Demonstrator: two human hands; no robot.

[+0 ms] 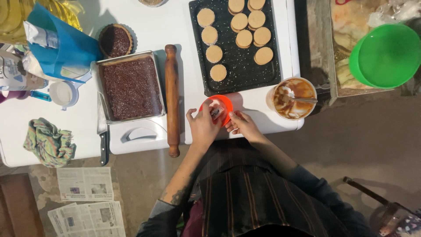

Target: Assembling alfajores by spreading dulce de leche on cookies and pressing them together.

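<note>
From above, we see both hands meet at a small orange bowl (pixel 222 106) near the front edge of a white table (pixel 153 26). The left hand (pixel 203 126) curls its fingers closed around a small dark-and-pale piece (pixel 216 113) held over the bowl; the right hand (pixel 242 125) rests its fingertips against the bowl's rim, and we cannot tell whether it grips anything.

Just behind the bowl lies a black speckled baking tray (pixel 245 70) carrying round tan filled cookies (pixel 244 38). To the right stands a tub of caramel spread (pixel 293 97) with a utensil in it. To the left lie a wooden rolling pin (pixel 172 98), a rectangular metal pan of dark crumbly cake (pixel 131 87) and a knife (pixel 103 139) beside it.

At the far left corner we find the packages — a blue paper bag (pixel 61 46), a white printed bag (pixel 13 72) and a clear yellow oil bottle (pixel 13 17). A striped cloth (pixel 49 142) sits at the table's edge, and newspaper sheets (pixel 85 199) lie on the floor below.
</note>
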